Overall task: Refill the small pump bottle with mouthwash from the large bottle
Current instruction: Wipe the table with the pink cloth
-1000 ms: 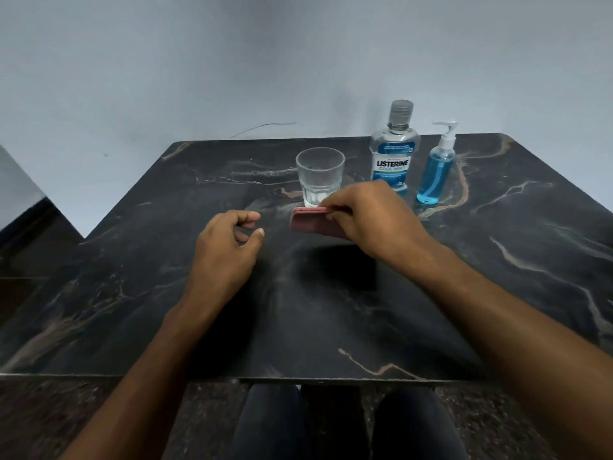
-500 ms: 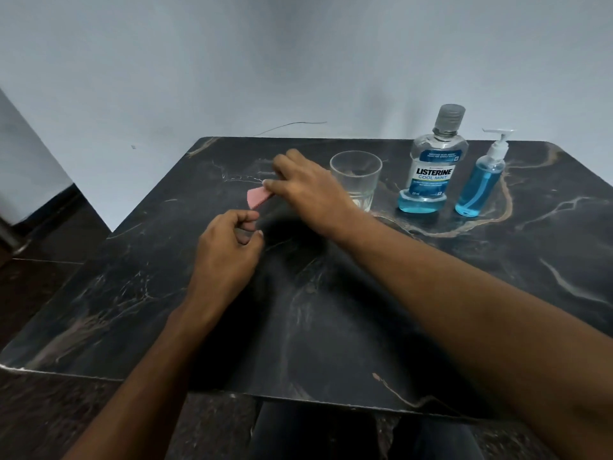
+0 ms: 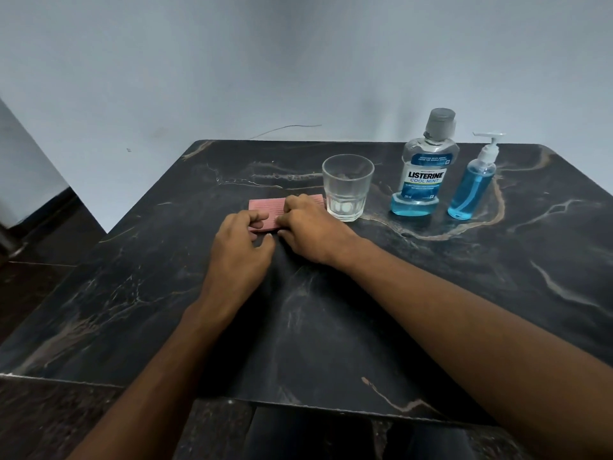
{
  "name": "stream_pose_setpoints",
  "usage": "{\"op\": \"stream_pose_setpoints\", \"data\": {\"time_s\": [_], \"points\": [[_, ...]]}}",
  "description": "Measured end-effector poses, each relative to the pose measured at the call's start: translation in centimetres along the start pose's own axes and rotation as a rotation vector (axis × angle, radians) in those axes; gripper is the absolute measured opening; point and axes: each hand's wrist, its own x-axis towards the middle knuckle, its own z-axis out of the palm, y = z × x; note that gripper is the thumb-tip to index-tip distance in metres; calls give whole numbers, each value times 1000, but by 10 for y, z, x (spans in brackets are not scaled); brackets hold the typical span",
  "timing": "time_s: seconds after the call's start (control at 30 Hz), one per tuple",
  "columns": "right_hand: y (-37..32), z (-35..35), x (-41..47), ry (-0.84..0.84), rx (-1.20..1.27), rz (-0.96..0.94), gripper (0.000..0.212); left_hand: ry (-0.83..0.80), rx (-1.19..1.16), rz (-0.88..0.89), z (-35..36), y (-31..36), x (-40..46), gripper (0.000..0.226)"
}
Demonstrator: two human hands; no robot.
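Observation:
The large Listerine bottle, grey cap on, stands at the back right of the black marble table with only a little blue liquid at its bottom. Just right of it stands the small pump bottle, blue liquid inside and its white pump on. A flat pink cloth lies left of the glass. My left hand touches the cloth's near left edge with curled fingers. My right hand lies over its right half, fingers curled onto it. Both hands are well left of the bottles.
A clear tumbler stands between the pink cloth and the Listerine bottle, close to my right hand. A blue-grey wall rises behind the table. The table's near edge runs just above my knees.
My right hand carried the pink cloth left, then laid it flat beside the tumbler. My left hand moved forward from its loose fist onto the cloth's edge. The bottles have not moved.

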Motion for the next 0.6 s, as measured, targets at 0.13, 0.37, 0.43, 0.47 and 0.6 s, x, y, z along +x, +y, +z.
{"op": "stream_pose_setpoints", "data": {"time_s": [0.13,0.37,0.43,0.47,0.6], "points": [[0,-3,-9,-3,51,27,26,6,-4,24,2,-1,-3,39],[-11,-37,-54,53,127,-29,29,44,-171,107,-2,12,-23,30],[-5,-61,-75,285,46,-87,27,88,-223,200,-5,21,-28,29],[2,-74,-84,418,7,-93,27,120,-232,253,-6,26,-27,26],[47,-126,-95,605,-83,96,44,161,-67,379,-5,53,8,50]]}}
